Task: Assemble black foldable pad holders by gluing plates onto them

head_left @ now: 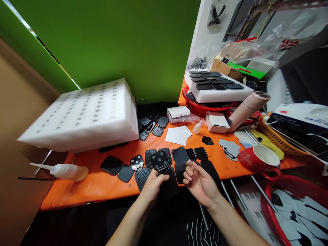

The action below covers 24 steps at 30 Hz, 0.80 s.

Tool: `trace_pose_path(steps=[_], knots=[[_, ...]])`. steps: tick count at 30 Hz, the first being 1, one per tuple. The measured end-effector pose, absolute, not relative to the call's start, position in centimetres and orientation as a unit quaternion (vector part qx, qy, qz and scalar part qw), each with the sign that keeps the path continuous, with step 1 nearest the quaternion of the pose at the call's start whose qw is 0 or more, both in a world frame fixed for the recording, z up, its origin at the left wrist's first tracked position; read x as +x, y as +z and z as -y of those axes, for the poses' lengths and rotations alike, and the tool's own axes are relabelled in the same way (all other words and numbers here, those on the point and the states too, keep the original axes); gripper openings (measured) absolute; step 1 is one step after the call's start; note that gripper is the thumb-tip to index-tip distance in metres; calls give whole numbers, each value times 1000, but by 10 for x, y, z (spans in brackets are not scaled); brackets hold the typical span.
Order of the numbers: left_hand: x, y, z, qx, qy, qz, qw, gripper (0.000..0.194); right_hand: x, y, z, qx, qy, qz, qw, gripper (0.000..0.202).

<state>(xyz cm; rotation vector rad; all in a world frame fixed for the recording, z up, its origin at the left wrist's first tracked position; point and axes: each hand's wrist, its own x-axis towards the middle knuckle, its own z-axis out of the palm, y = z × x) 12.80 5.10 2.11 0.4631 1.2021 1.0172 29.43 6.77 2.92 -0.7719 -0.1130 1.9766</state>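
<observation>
Head view: orange smooth table cover (97, 186), dark scuffs, slightly glossy
Case in hand: black hinged case (160, 160), rounded-square leaves, five round discs set in the raised leaf; at the table's near edge, center
Cases on table: hinged black cases (142, 172), some leaves ridged in curved lines, others flat and matte
Foam: white foam block (97, 111), rows of small slits, left; second foam block (212, 96) carries rows of black squares (205, 82), over a red basin
Plastic/metal-look: translucent squeeze bottle (70, 172) on its side, yellowish liquid; pink cylindrical tumbler (247, 111), tilted; glossy red mug (252, 164), pale inside
Paper: blank white sheets (176, 136), flat
Labels: white package (299, 112) has a red star and blue print, unreadable; clear bag (298, 29), red print, unreadable
Left hand: (151, 188) closed on the case's lower leaf, thumb on top, other fingers hidden
Right hand: (202, 184) half curled, fingertips at corner of dark grey panel (180, 154); cannot tell if gripping
</observation>
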Motion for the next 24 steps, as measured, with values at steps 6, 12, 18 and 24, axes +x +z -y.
trace_pose_path(steps=[6, 12, 18, 24], knots=[[124, 21, -63, 238, 482, -539, 648, 43, 296, 29, -69, -329, 801, 50, 498, 14], [108, 18, -123, 240, 514, -539, 622, 37, 298, 32, -69, -344, 780, 72, 517, 14], [104, 28, -148, 273, 518, -514, 627, 44, 306, 32, -67, -350, 764, 101, 533, 17], [112, 48, -108, 316, 443, -426, 723, 49, 304, 30, -66, -454, 616, 292, 574, 74]])
